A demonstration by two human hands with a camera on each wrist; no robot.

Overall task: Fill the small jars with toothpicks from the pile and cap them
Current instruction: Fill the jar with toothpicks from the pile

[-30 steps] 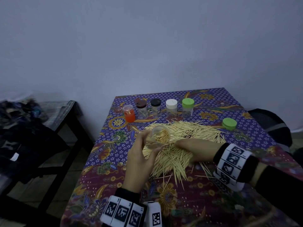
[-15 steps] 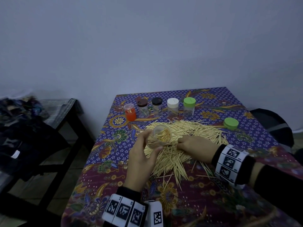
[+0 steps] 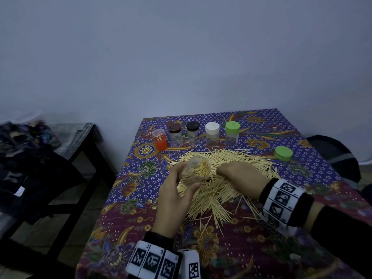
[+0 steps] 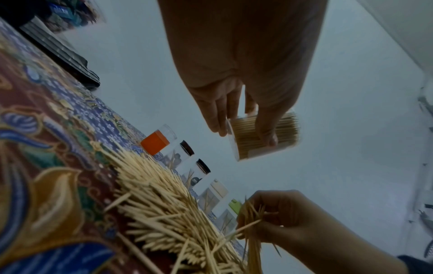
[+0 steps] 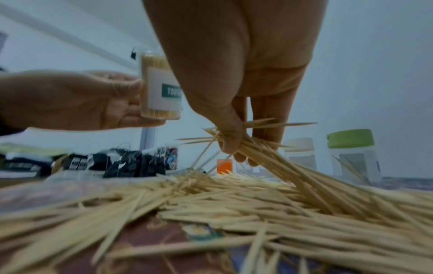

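A: While the open jar (image 3: 196,172) was gripped in the left hand (image 3: 173,200) above the pile (image 3: 225,178), why was it tilted?

B: Prob. so the mouth was presented twd the right hand (image 3: 239,178); the mouth was pointed up and to the right in the head view, long axis slanted, not upright. It was seen already well packed w/ toothpicks, aligned along that axis.

A: And the right hand?

B: It was clenched on a bundle of toothpicks (image 5: 264,150) at the pile's top. The bundle was pinched near one end, the other ends trailing down into the pile, a few sticks splayed crosswise. Alignment w/ the jar axis would likely be needed before insertion.

A: Caps?

B: A loose green cap (image 3: 283,153) was left on the bench (image 3: 302,137), right of the pile, presumably for this jar. Five other jars were lined up behind the pile: orange jar (image 3: 159,139), brown-capped (image 3: 174,133), black-capped (image 3: 192,132), white-capped (image 3: 212,134), green-capped (image 3: 232,133).
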